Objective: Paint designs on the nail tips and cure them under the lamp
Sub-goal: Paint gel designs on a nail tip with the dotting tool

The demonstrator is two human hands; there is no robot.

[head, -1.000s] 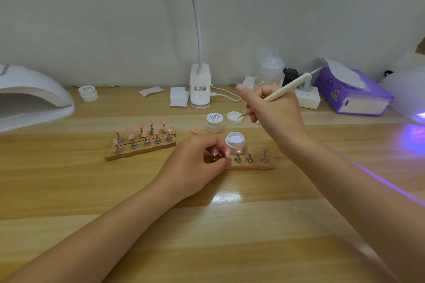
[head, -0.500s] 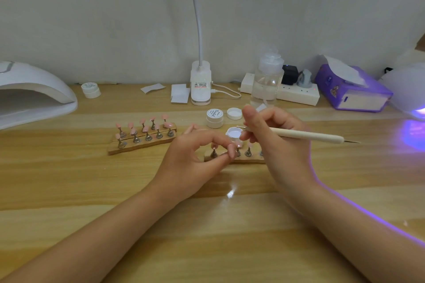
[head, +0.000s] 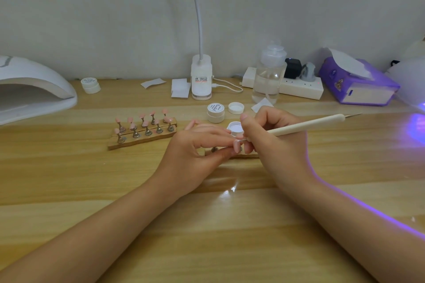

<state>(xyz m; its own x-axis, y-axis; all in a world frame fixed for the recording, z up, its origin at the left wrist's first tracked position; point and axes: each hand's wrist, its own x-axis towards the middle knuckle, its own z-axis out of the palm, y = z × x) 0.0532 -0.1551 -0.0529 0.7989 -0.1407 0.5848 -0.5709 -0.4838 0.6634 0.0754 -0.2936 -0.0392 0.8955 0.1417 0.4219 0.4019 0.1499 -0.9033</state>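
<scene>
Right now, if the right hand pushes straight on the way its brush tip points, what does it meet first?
The right hand holds the brush with its tip aimed left, at the nail tip pinched by the left hand. That tip looks first in line, then the left fingertips; contact is hidden, depth unclear.

Cursive black lettering is printed on the white lid of the closed jar (head: 215,108), but it is too small to be read. Similar script is seen on the far jar (head: 90,81). A red-and-black label is carried by the lamp base (head: 201,79), also illegible.
</scene>
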